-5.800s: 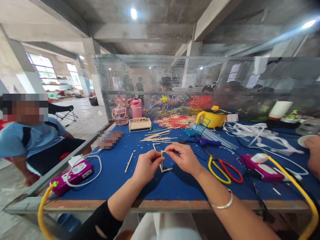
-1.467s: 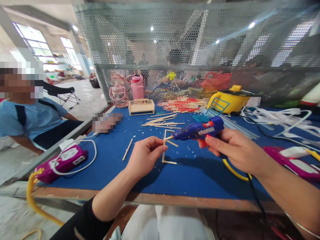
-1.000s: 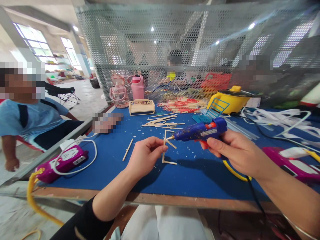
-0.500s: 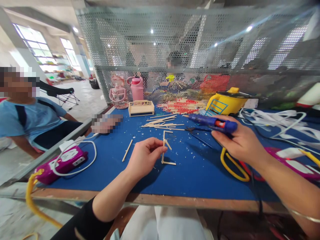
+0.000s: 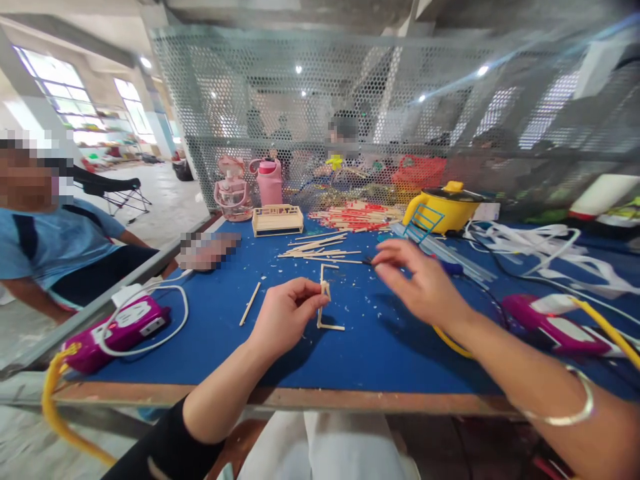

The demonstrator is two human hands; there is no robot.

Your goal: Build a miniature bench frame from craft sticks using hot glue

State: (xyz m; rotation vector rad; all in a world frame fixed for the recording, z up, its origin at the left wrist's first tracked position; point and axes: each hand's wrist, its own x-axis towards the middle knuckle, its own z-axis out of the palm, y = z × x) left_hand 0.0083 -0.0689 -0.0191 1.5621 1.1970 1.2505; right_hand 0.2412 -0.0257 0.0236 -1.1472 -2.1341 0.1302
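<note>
My left hand (image 5: 285, 313) pinches a small frame of thin wooden sticks (image 5: 333, 327) between thumb and fingers. The frame is bracket-shaped, with a short arm at either end and a short piece near the fingertips. My right hand (image 5: 425, 283) hovers to the right with fingers apart and nothing visible in it. Behind it lies a blue glue gun (image 5: 453, 267), mostly hidden by the hand. One loose stick (image 5: 250, 304) rests left of my left hand. Beyond the hands is a spread of bare sticks (image 5: 320, 251).
A small wooden bench-like model (image 5: 278, 221), a pink bottle (image 5: 270, 183) and red-tipped sticks (image 5: 355, 217) stand or lie at the back. A yellow pot (image 5: 443, 210) is back right. Purple power strips (image 5: 117, 333) flank the mat. A person (image 5: 65, 247) sits at left.
Earlier both hands were at the frame; then my right hand held the glue gun's nozzle against it. The gun was moved right and let go, and my right hand has come back leftward empty.
</note>
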